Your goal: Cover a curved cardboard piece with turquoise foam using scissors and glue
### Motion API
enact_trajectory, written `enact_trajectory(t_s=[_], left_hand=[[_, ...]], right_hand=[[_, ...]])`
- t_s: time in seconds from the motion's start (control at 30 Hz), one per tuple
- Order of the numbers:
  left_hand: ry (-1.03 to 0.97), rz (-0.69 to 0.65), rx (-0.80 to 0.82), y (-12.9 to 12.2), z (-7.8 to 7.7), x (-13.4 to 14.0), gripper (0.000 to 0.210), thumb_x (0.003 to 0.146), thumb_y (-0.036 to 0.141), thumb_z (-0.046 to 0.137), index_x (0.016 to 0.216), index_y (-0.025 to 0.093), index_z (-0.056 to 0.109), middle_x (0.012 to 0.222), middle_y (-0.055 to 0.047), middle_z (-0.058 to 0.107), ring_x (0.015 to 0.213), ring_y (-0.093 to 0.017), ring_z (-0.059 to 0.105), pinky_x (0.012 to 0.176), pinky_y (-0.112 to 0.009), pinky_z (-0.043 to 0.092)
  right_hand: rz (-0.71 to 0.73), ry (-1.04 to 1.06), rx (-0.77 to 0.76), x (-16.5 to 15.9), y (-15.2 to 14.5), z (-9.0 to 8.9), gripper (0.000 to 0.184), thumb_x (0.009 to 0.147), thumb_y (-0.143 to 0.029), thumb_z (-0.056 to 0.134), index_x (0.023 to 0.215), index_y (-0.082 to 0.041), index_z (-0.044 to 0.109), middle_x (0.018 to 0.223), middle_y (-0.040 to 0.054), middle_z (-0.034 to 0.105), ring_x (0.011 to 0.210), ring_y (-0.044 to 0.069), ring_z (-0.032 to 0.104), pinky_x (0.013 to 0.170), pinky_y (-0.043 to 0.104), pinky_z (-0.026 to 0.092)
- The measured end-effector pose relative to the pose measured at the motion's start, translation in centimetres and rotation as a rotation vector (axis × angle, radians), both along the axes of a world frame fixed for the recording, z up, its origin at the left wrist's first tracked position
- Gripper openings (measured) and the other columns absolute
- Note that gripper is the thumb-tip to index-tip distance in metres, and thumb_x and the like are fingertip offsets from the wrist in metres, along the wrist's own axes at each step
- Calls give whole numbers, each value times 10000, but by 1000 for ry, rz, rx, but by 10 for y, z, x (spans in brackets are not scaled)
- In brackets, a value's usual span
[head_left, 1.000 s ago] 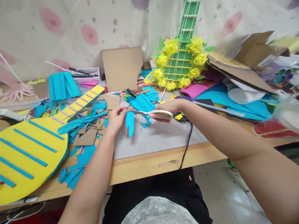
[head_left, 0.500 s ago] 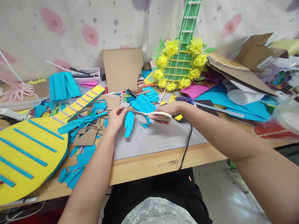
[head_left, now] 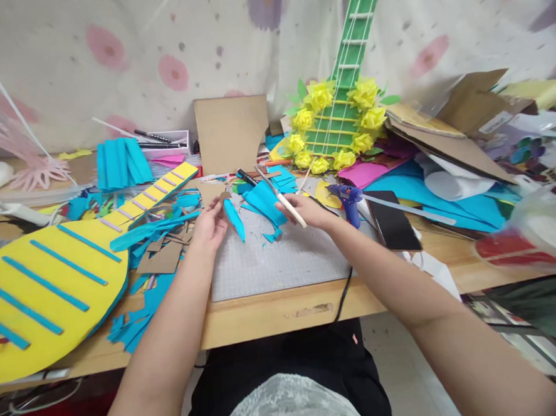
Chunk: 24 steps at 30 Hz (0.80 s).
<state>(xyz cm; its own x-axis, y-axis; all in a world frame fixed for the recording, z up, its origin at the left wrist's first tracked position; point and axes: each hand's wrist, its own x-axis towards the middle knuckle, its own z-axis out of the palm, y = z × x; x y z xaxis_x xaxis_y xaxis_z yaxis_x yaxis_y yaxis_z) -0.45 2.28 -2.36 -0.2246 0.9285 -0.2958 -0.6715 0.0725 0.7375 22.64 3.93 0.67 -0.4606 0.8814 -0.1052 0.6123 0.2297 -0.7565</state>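
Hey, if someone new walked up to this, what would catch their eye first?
Probably the green guitar-shaped piece ringed with yellow flowers, rising at the back of the table, right of centre. Next, the big yellow guitar-shaped piece with blue strips, lying at the left. Then, in the middle, the left hand holding a pointed blue piece, and the right hand holding scissors.

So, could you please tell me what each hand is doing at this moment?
Left hand: closed, holding a blue paper piece by its brown end.
Right hand: closed around the handle of the scissors.
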Motion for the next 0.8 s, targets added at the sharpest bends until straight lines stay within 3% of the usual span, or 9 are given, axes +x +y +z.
enact_trajectory(t_s=[0.13, 0.23, 0.33, 0.47, 0.8], left_hand=[[-173, -15, 36, -3, 8, -1, 230, 783, -21, 447, 775, 167, 580, 691, 5, 649, 655, -86, 614, 761, -248, 497], [-225, -28, -1, -4, 9, -3, 197, 801, 24, 477, 789, 190, 582, 706, 19, 656, 668, -100, 618, 740, -278, 505], [-202, -38, 0, -4, 8, -3, 191, 812, 37, 489, 807, 194, 597, 726, 23, 665, 636, -82, 612, 659, -221, 500], [-128, -28, 32, -3, 5, -2, 174, 796, 25, 520, 805, 172, 612, 732, 17, 670, 626, -62, 612, 605, -160, 487], [108, -14, 64, -4, 2, 3, 149, 675, 78, 678, 789, 150, 615, 710, 8, 664, 576, -80, 604, 543, -182, 486]], right_hand=[[-19, -253, 182, -4, -13, -16, 477, 725, -668, 459, 777, -195, 493, 728, 12, 569, 652, 140, 502, 550, 240, 292], [-4, -403, 243, -3, -18, -14, 484, 725, -679, 449, 825, -212, 529, 760, 19, 606, 679, 161, 529, 546, 243, 264], [30, -481, 278, -1, -17, -8, 486, 726, -675, 452, 837, -214, 556, 762, 28, 623, 687, 166, 542, 549, 246, 249], [126, -443, 274, 1, -17, -7, 468, 732, -653, 471, 858, -216, 579, 773, 22, 627, 700, 156, 540, 560, 237, 252], [217, -377, 178, 6, -15, -5, 503, 713, -681, 474, 858, -212, 581, 761, 14, 616, 691, 149, 524, 578, 231, 268]])
